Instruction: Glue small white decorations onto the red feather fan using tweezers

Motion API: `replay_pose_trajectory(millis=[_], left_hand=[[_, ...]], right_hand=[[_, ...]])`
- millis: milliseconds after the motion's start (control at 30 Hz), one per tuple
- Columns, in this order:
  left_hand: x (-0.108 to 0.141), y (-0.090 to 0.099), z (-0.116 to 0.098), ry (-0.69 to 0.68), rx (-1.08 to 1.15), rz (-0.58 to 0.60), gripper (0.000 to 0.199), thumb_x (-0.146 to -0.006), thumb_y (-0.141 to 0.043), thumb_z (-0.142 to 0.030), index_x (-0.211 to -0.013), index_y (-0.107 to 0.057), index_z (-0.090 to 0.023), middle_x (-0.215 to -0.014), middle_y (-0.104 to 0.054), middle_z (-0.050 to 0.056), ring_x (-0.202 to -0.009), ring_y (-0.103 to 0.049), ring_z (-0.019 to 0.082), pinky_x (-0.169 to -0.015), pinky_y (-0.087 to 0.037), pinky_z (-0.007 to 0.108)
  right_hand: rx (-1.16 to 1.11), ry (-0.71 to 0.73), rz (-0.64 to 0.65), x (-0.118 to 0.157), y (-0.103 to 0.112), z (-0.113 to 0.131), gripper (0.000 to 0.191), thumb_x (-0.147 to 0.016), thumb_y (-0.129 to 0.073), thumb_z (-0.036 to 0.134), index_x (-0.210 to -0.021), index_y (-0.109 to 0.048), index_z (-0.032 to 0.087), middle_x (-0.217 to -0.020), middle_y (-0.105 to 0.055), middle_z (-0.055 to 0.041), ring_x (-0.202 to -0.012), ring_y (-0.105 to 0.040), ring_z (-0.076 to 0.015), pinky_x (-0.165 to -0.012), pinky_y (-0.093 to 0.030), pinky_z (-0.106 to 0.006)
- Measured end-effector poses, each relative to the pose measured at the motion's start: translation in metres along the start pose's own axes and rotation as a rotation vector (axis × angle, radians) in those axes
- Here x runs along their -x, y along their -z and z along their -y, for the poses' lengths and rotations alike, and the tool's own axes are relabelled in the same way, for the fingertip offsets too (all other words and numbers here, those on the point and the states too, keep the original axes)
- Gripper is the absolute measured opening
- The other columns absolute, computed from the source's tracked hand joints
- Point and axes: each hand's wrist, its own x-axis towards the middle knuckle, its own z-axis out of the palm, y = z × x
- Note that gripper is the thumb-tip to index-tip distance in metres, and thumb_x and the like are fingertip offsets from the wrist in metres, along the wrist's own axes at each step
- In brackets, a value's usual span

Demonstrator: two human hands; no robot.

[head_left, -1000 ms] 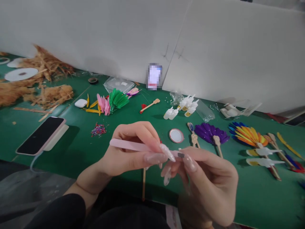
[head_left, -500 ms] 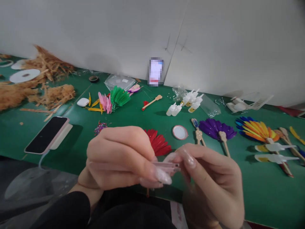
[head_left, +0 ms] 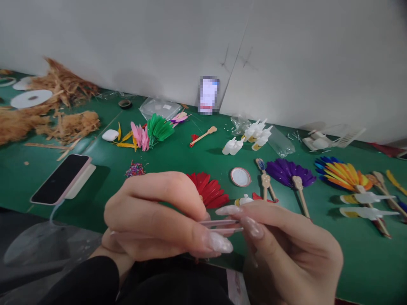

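Observation:
My left hand (head_left: 159,216) is closed around pink tweezers (head_left: 222,224), whose two slim arms point right and stand slightly apart. My right hand (head_left: 292,245) has its thumb and index finger in a pinch at the tweezer tips. Whatever lies between those fingertips is too small to make out. Just behind my hands a red feather fan (head_left: 210,190) lies on the green table, partly covered by my left hand. A small glue bottle (head_left: 243,200) shows above my right fingers.
A round lid (head_left: 241,176), a purple feather fan (head_left: 291,173) and a multicoloured feather fan (head_left: 345,171) lie to the right. White glue bottles (head_left: 254,133) stand behind. Green feathers (head_left: 159,131), small beads (head_left: 135,169) and a phone (head_left: 62,180) are on the left.
My right hand has shifted slightly right and down, and my left hand slightly left. The tweezer arms look farther apart, and the glue bottle behind my right fingers has come into view.

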Motion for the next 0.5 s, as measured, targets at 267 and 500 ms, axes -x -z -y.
replay_pose_trajectory(millis=[267,500], left_hand=[[-0.0032,0.0002,0.0001,0.038,0.055,-0.009,0.007,-0.082,-0.075,-0.022,-0.076,-0.071,-0.023,-0.072,-0.072,-0.001,-0.049,-0.063,0.012,-0.042,-0.054,0.025],[-0.0084,0.0061,-0.0058,0.072,0.014,0.071,0.015,-0.089,-0.067,-0.024,-0.075,-0.073,-0.021,-0.071,-0.071,0.002,-0.053,-0.065,0.013,-0.047,-0.056,0.025]], right_hand=[[-0.003,0.004,-0.015,0.0001,-0.0017,-0.0003,0.032,-0.087,-0.065,0.009,-0.106,-0.074,0.033,-0.090,-0.078,0.0085,-0.073,-0.073,-0.0060,-0.070,-0.060,-0.010],[0.056,-0.002,-0.021,0.0024,-0.0004,-0.0007,0.032,-0.088,-0.065,0.009,-0.108,-0.072,0.033,-0.091,-0.078,0.0095,-0.076,-0.073,-0.0054,-0.073,-0.059,-0.009]])
